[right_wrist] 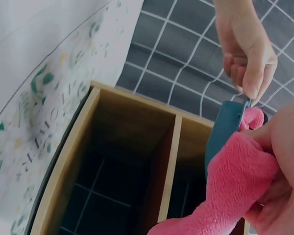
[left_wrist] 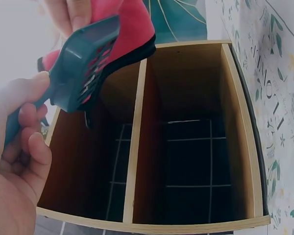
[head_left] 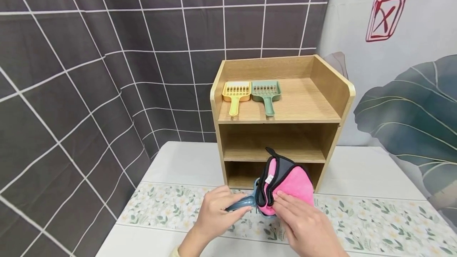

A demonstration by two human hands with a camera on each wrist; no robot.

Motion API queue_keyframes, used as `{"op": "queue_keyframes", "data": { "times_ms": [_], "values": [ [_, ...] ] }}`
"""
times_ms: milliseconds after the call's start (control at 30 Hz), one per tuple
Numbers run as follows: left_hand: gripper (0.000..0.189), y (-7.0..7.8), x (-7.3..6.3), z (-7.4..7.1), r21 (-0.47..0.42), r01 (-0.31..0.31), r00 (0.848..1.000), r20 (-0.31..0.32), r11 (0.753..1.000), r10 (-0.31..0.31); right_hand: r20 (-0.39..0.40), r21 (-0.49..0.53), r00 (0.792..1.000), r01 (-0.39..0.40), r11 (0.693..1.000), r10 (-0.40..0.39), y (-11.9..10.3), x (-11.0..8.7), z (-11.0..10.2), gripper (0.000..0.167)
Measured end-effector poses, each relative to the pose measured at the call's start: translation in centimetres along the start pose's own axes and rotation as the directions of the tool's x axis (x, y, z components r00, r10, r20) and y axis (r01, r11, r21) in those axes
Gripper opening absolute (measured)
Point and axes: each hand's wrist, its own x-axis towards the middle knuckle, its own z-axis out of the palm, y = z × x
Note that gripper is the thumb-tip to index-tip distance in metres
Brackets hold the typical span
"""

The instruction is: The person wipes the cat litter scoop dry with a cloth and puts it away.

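My left hand [head_left: 214, 213] grips the handle of a blue slotted litter scoop [left_wrist: 81, 61], held in front of the small wooden shelf. In my right hand [head_left: 308, 225] is a pink plush cloth [head_left: 296, 183] with black edging, a grey patch and a small white tag. The cloth lies over the head of the scoop and covers most of it in the head view. Seen from the right wrist, the cloth bunches under the right fingers, against the scoop's side. A yellow litter scoop [head_left: 234, 104] and a green one [head_left: 268, 104] lie side by side on the shelf's top.
The wooden shelf [head_left: 278, 121] has raised top sides and two open compartments below. It stands on a white table [head_left: 189, 162] with a floral strip [head_left: 160, 205]. A dark grid-patterned curtain [head_left: 171, 31] hangs behind and left, a leaf-printed white cloth [head_left: 410, 102] at right.
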Motion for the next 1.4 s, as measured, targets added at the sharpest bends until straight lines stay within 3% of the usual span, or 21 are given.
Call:
{"op": "queue_keyframes", "data": {
  "times_ms": [233,367,500,600,667,733,800,867,933,967,1067,1100,1167,1233,1300,1333,1367,1400],
  "values": [
    [0.024,-0.1,-0.1,-0.1,-0.012,-0.005,1.0,-0.006,1.0,0.005,-0.015,-0.006,0.996,-0.084,0.996,0.084,0.3,-0.7,-0.5,0.057],
    [0.026,-0.4,-0.1,-0.2,-0.021,-0.003,1.0,-0.031,1.0,0.002,-0.116,0.01,0.985,-0.127,0.992,0.127,0.9,-1.0,-0.6,0.049],
    [0.028,-0.5,-0.4,-0.6,-0.056,0.042,0.998,-0.048,0.998,-0.044,-0.202,0.002,0.961,-0.195,0.981,0.191,2.1,-1.4,-1.1,0.047],
    [0.029,-0.1,-0.1,-1.1,-0.106,0.099,0.993,-0.051,0.989,-0.105,-0.165,-0.016,0.939,-0.307,0.951,0.301,3.1,-1.7,-1.8,0.041],
    [0.028,0.4,0.2,-1.4,-0.127,0.134,0.989,-0.047,0.983,-0.141,-0.108,-0.003,0.906,-0.413,0.911,0.41,3.7,-2.0,-2.2,0.026],
    [0.027,0.9,0.6,-1.7,-0.143,0.181,0.981,-0.037,0.973,-0.188,-0.026,0.018,0.844,-0.536,0.844,0.536,4.2,-2.3,-2.4,0.018],
    [0.024,1.1,0.7,-2.0,-0.125,0.228,0.972,-0.025,0.966,-0.233,0.098,0.054,0.732,-0.681,0.731,0.674,4.8,-2.6,-2.8,0.022],
    [0.022,1.1,0.6,-2.1,-0.094,0.298,0.954,-0.008,0.95,-0.3,0.211,0.055,0.6,-0.796,0.603,0.772,5.6,-2.8,-3.3,0.027],
    [0.02,1.1,0.5,-2.2,-0.046,0.383,0.924,0.014,0.923,-0.383,0.323,0.039,0.444,-0.888,0.457,0.836,6.3,-2.8,-3.8,0.039],
    [0.019,1.0,0.4,-2.3,-0.021,0.425,0.905,0.028,0.905,-0.424,0.359,0.041,0.382,-0.918,0.394,0.852,6.7,-2.8,-4.0,0.045],
    [0.019,0.9,0.3,-2.3,0.063,0.527,0.845,0.073,0.848,-0.53,0.429,0.065,0.237,-0.971,0.232,0.871,7.7,-2.7,-4.4,0.058],
    [0.019,0.9,0.3,-2.4,0.091,0.552,0.825,0.09,0.829,-0.559,0.455,0.086,0.199,-0.98,0.18,0.868,8.0,-2.7,-4.5,0.061],
    [0.023,1.0,0.3,-2.4,0.144,0.588,0.786,0.129,0.796,-0.604,0.486,0.138,0.136,-0.987,0.077,0.863,8.3,-2.6,-4.5,0.066],
    [0.026,1.0,0.3,-2.4,0.187,0.607,0.754,0.17,0.772,-0.634,0.488,0.199,0.087,-0.98,-0.014,0.869,8.3,-2.5,-4.4,0.067],
    [0.03,1.0,0.2,-2.4,0.213,0.619,0.725,0.215,0.756,-0.655,0.453,0.251,0.053,-0.965,-0.071,0.89,7.9,-2.3,-4.5,0.066],
    [0.031,1.0,0.2,-2.4,0.22,0.624,0.712,0.234,0.75,-0.662,0.412,0.277,0.045,-0.958,-0.078,0.91,7.4,-2.1,-4.6,0.064],
    [0.032,0.9,0.2,-2.3,0.224,0.626,0.703,0.252,0.747,-0.665,0.349,0.304,0.054,-0.951,-0.058,0.935,6.7,-1.8,-4.6,0.06],
    [0.033,0.9,0.3,-2.2,0.225,0.63,0.694,0.267,0.743,-0.669,0.263,0.34,0.083,-0.94,-0.011,0.961,5.9,-1.5,-4.6,0.054]
  ]
}}
